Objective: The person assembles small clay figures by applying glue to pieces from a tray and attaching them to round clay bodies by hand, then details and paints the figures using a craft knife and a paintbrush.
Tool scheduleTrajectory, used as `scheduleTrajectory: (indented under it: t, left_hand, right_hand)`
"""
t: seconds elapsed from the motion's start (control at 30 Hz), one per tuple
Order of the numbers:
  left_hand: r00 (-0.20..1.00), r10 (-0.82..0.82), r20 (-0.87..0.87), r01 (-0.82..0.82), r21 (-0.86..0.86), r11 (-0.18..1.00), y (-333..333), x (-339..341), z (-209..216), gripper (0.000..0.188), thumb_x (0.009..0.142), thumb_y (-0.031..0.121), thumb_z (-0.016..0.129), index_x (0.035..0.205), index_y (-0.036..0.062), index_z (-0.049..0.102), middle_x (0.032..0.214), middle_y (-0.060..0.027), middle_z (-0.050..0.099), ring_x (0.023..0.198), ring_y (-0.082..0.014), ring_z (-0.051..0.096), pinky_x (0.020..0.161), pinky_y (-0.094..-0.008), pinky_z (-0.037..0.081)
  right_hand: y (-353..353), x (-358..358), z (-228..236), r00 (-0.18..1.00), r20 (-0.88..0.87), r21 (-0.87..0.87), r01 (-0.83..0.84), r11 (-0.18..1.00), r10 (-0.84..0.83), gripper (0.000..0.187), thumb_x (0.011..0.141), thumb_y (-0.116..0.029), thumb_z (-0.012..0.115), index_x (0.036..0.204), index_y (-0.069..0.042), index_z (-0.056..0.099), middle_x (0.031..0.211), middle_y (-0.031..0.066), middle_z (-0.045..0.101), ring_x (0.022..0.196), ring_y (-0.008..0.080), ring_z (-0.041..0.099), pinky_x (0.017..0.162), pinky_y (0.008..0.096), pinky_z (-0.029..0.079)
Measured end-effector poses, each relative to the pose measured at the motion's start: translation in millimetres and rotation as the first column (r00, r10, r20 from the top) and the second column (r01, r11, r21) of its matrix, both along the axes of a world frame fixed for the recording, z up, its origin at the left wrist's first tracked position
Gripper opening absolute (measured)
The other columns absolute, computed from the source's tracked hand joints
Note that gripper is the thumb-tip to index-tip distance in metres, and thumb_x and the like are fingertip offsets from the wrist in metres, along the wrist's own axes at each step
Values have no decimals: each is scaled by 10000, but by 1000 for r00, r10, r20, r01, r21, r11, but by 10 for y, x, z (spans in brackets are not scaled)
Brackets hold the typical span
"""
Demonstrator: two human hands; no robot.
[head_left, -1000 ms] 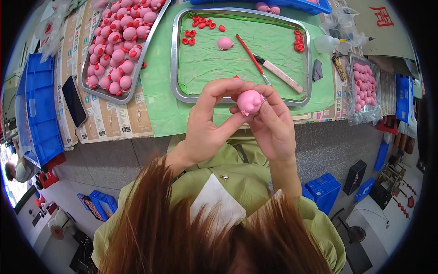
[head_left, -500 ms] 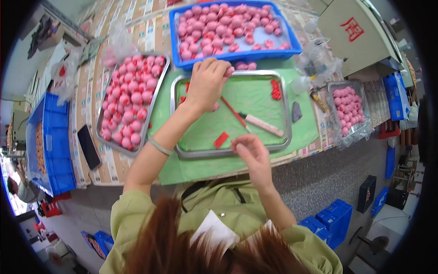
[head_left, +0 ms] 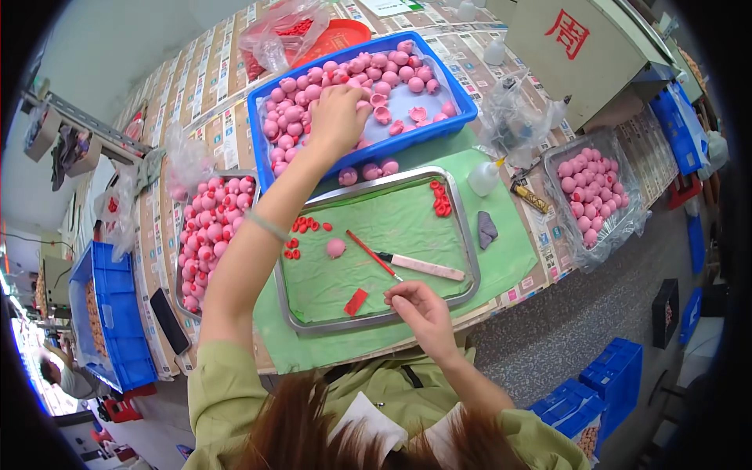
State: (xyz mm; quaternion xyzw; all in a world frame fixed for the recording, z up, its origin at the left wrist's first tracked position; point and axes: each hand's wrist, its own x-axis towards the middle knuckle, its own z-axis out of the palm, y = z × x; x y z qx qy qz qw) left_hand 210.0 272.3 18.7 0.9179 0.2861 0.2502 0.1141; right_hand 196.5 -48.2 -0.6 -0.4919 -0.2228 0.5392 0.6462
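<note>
My left hand [head_left: 338, 119] reaches into a blue bin [head_left: 266, 141] heaped with pink balls [head_left: 313, 74]. Its fingers curl down around a pink ball among the others, their tips mostly hidden. Closer to me is a metal-rimmed tray [head_left: 376, 315] lined with green. My right hand [head_left: 423, 312] hovers over its near edge, thumb and fingers pinched together on something too small to make out. Within the tray lie a single pink ball [head_left: 335, 248], a thin red stick [head_left: 372, 254], a pale-handled tool [head_left: 427, 267], a red strip [head_left: 356, 302] and small red pieces [head_left: 441, 199].
A tray of pink balls with red parts [head_left: 207, 227] stands left, near a phone [head_left: 169, 321]. To the right are a white squeeze bottle [head_left: 484, 178], a grey cloth [head_left: 486, 230], a yellow tube [head_left: 530, 197] and a plastic-lined tray of balls [head_left: 589, 188]. A red dish [head_left: 341, 37] sits behind.
My left hand has gone from the far edge of the tray, where it held a pink ball, into the blue bin. My right hand stays pinched by the near rim. The whole view has shifted.
</note>
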Motion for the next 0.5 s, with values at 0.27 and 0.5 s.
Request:
scheduleTrajectory:
  t: [0.27,0.5]
  left_hand:
    - [929,329,-169,-250,368,895,302,786,-370,420,645,334,674,969,76,603,1180,-107,457,1163,-270,338,923,-477,278]
    - [896,-18,444,315,-606,731,-305,456,68,349,684,63,664,989,46,496,1017,-70,529,913,-169,521,786,-307,426]
  right_hand:
    - [-16,72,-49,994,-98,0,-44,999,43,153,859,-17,483,1005,28,487,963,66,543,896,115,530,800,242,428]
    - [-20,109,-49,995,-59,12,-78,997,78,147,856,-29,499,991,28,498,922,44,541,859,91,516,762,218,417]
